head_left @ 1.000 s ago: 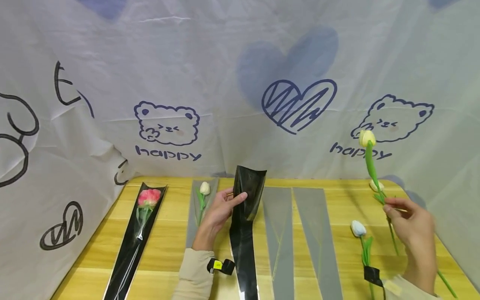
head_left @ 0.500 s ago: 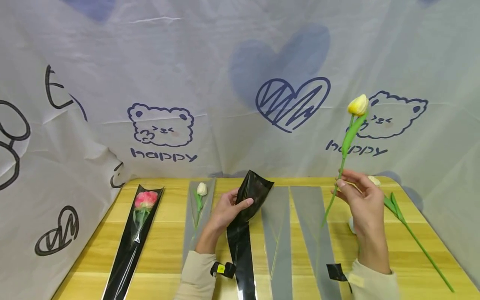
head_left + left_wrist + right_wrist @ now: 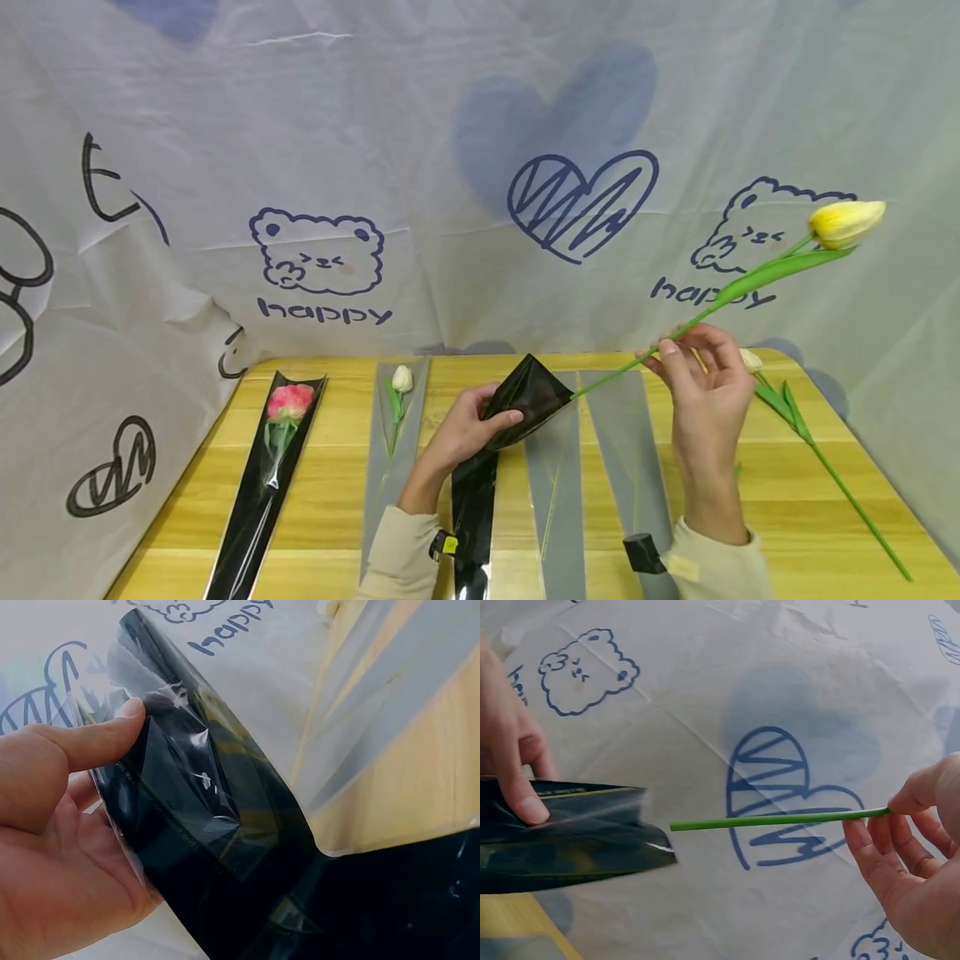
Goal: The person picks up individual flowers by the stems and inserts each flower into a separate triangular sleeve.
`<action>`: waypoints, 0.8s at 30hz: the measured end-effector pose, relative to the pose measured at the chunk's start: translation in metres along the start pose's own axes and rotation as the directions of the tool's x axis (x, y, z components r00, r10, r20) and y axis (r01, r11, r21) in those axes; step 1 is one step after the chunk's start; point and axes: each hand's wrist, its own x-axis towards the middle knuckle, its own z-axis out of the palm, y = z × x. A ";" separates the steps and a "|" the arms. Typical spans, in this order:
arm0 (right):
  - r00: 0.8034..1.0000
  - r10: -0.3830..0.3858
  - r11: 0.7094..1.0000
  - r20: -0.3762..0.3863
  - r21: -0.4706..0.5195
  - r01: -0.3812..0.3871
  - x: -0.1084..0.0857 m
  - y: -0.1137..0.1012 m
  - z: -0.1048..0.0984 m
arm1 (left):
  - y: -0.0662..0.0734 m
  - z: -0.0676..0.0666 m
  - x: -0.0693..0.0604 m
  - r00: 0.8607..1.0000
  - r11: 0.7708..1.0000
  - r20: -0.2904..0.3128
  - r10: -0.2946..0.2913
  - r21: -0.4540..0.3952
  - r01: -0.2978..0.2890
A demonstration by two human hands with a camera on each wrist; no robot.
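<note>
Yellow tulip, slim stem slanting toward 2 o'clock | right fingers pinch it | left fingers grip glossy black sleeve

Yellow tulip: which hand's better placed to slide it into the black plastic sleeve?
Probably the right hand: it pinches the green stem, aimed at the sleeve the left hand holds.

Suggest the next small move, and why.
Probably the right grip should ease the thin green stem of the yellow cup-shaped tulip into the glossy black plastic sleeve: the stem's tip points at the sleeve's mouth, apparently just outside it, and the left grip holds the sleeve.
</note>
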 end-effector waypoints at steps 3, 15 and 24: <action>0.999 0.014 1.000 0.031 -0.027 -0.014 -0.002 0.005 0.005 | 0.003 0.000 -0.001 1.000 1.000 0.012 -0.006 0.007 0.006; 0.943 0.168 0.898 0.287 -0.439 -0.026 -0.011 0.023 0.011 | 0.014 0.000 -0.003 1.000 1.000 0.017 -0.010 0.006 0.010; 0.877 0.251 0.813 0.409 -0.581 0.039 -0.014 0.028 0.009 | 0.020 0.001 -0.004 0.999 1.000 0.046 -0.019 -0.017 0.019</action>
